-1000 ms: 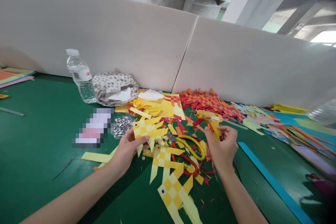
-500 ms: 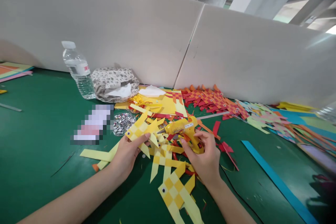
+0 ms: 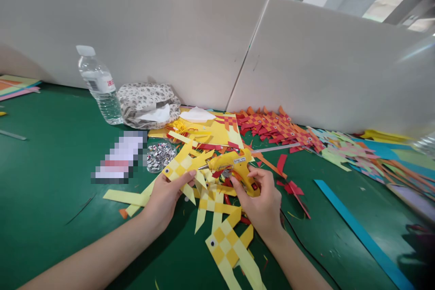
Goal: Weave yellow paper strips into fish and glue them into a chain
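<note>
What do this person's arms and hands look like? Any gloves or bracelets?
The left hand and right hand have no gloves. The left forearm and right forearm are bare, with no sleeves in view. No watch or bracelet shows, nor any ring, though parts of both hands are hidden.

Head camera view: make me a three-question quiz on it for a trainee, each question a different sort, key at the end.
1. What does the right hand hold?
A) scissors
B) a yellow hot-glue gun
C) a blue paper strip

2. True or false: the hot-glue gun's nozzle points toward the woven yellow paper fish in the left hand.

3. Fill in: just left of the patterned tissue holder stands a clear plastic ____.

Key: 1. B. 2. True. 3. Bottle.
</note>
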`<state>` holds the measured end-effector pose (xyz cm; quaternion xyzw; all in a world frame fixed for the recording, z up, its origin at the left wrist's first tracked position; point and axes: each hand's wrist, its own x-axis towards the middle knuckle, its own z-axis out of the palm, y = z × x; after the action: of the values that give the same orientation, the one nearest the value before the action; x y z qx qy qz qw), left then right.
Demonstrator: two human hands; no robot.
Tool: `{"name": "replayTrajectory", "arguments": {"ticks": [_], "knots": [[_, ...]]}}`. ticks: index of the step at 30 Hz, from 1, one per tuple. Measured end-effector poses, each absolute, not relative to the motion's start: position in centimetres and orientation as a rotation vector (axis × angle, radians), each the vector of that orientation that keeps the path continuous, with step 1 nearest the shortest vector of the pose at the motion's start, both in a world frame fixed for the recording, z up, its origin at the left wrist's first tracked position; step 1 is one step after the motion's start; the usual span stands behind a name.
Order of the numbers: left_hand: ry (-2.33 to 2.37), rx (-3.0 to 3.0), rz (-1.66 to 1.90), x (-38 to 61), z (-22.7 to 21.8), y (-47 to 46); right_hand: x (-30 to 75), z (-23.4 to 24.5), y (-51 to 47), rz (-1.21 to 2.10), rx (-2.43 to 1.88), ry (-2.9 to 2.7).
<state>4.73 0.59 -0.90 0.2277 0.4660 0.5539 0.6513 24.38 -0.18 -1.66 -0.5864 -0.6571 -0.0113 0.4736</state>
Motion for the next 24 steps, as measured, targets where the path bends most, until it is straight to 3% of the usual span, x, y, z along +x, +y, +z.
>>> {"name": "replayTrajectory", "arguments": {"ticks": [24], "knots": [[0.999,0.508,1.268,4.54,-0.38,0.6,24.6,-1.87,-0.12,-0.159,-1.4,-1.656]]}}
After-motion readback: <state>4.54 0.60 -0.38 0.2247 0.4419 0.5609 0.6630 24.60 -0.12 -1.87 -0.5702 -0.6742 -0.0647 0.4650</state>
